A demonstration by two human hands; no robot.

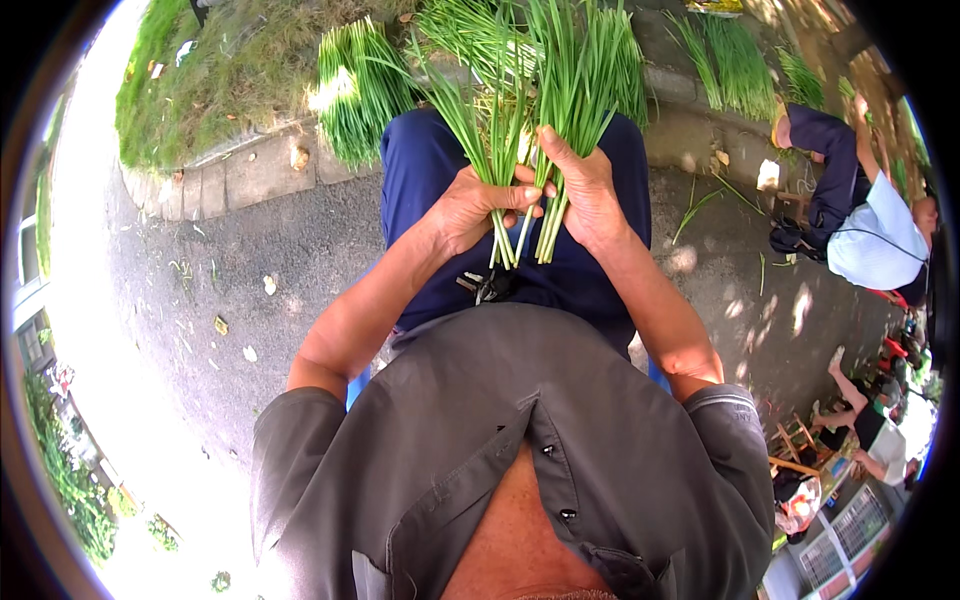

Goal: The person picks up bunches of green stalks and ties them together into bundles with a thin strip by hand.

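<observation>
My left hand (480, 204) is closed around a thin bunch of garlic chives (496, 157), their pale stem ends pointing down towards my lap. A thicker bunch of chives (574, 97) stands in my right hand (589, 187), thumb raised along the leaves. Both hands meet above my knees, fingertips almost touching. Between them a few stems (526, 234) hang down; which hand grips these I cannot tell. Past my knees, a thick bundle of chives (361, 97) lies on the kerb at left. A loose heap of chives (472, 41) spreads behind the bunches, partly hidden by them.
A stone kerb (247, 176) borders a grass strip (217, 82). More chives (739, 67) lie along it at right. A seated person (874, 232) is close by on that side. Stray leaves (697, 210) litter the asphalt (300, 247). Further people (874, 427) sit at lower right.
</observation>
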